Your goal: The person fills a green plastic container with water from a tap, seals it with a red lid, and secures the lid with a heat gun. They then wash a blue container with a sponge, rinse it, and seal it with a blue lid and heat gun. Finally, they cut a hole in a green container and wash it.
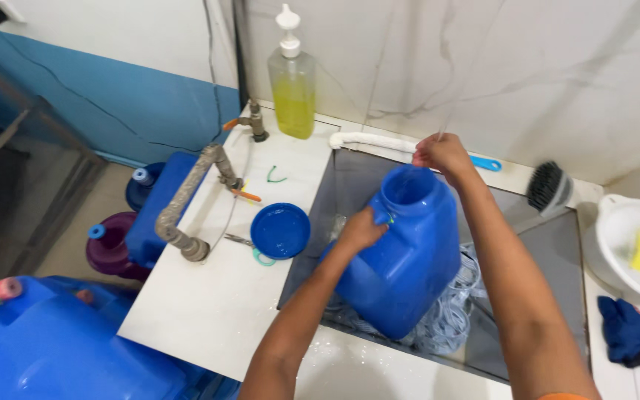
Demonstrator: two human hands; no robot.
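Over the sink (557,244), the left hand (361,230) grips the open blue jug (401,252), the right hand (442,154) pinches a thin string, and the blue lid (280,230) lies off, left.

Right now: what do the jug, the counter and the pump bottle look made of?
Jug: opaque blue moulded plastic, wet sheen, held by the left hand. Counter: white slab, probably stone or tile; smooth and faintly speckled, and I can't tell which. Pump bottle: clear plastic, since the yellow-green liquid shows through, with a white pump.
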